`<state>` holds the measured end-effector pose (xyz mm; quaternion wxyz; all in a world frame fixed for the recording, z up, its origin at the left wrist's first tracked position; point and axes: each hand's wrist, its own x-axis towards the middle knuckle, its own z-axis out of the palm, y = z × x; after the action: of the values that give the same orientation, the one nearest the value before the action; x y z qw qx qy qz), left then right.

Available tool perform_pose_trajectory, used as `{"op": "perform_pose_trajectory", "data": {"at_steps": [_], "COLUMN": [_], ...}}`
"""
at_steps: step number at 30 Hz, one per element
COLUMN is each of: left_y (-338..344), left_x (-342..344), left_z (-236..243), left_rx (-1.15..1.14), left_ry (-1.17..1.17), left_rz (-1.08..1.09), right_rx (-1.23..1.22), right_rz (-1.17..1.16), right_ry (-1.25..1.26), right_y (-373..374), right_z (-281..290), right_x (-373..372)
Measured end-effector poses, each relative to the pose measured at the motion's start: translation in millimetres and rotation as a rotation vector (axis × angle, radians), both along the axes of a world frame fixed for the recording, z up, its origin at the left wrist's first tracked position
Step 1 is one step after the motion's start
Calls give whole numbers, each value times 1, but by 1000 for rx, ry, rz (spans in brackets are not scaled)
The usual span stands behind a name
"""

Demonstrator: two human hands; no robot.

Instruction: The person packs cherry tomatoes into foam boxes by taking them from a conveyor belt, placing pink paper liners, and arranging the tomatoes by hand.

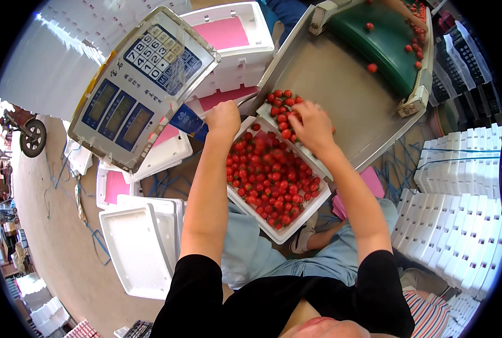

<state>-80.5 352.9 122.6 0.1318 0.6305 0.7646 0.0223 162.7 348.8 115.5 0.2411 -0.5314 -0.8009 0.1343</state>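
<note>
A white foam box point(245, 201) full of red cherry tomatoes point(273, 174) sits in front of me, above my lap. At its far edge, more cherry tomatoes point(282, 100) are gathered at the lip of a metal sorting tray point(341, 84). My right hand point(313, 128) is over this cluster, its fingers curled down around some tomatoes; how many is hidden. My left hand point(223, 120) is closed in a fist by the box's far left corner, next to the blue post of a digital scale point(144, 84). What it grips is hidden.
A green belt point(369, 45) with scattered tomatoes lies beyond the tray, where another person's arm point(406, 11) reaches in. Foam boxes with pink liners point(228, 34) stand far left of the tray. White lids point(135, 248) lie at left; stacked white boxes point(453, 225) stand at right.
</note>
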Motion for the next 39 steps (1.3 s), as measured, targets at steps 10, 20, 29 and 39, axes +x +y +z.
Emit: {"op": "perform_pose_trajectory", "data": {"at_steps": [10,20,29,39], "left_y": [0,-6,-3,-10], "left_x": [-4,8,1,-1], "left_z": [-4,1,4,-14], "left_rx": [0,42,-15,1], "left_ry": [36,22,23,27], "left_rz": [-14,-92,-62,-90], "right_rx": [13,-297,-527,-560], "right_rz": [16,231,509,-140], "right_ry": [-196,269,151,653], "right_y": [42,74,-13,-7], "right_z": [-33,-35,0,-32], "right_x": [-18,-36,-16,36]}}
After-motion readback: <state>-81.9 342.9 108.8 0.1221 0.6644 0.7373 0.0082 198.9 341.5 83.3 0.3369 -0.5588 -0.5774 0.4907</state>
